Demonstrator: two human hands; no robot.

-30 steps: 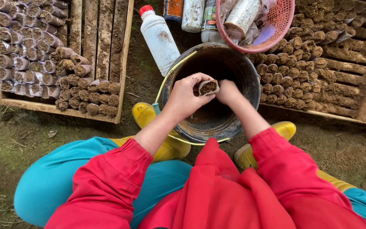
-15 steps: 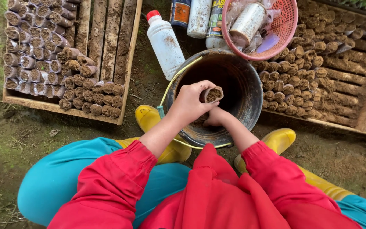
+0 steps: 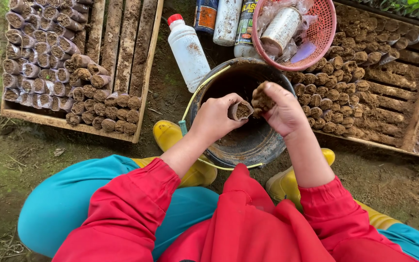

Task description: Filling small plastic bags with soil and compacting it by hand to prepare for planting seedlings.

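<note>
The left hand [image 3: 217, 119] holds a small soil tube [image 3: 240, 111], open end facing right (toward the soil). The right hand [image 3: 282, 111], just beside it, pinches a soil clump [image 3: 261, 99].

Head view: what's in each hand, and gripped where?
Left hand holds a small soil-filled tube pot by its side wall, open end showing. Right hand pinches a clump of soil in its fingertips, above the bucket.

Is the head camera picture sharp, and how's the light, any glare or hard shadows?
Head view: soft, even daylight, no hard shadows; left hand, right hand and soil tube are sharp; faint sheen on the white bottle; the bucket inside is dark; crate edges bow slightly.
</note>
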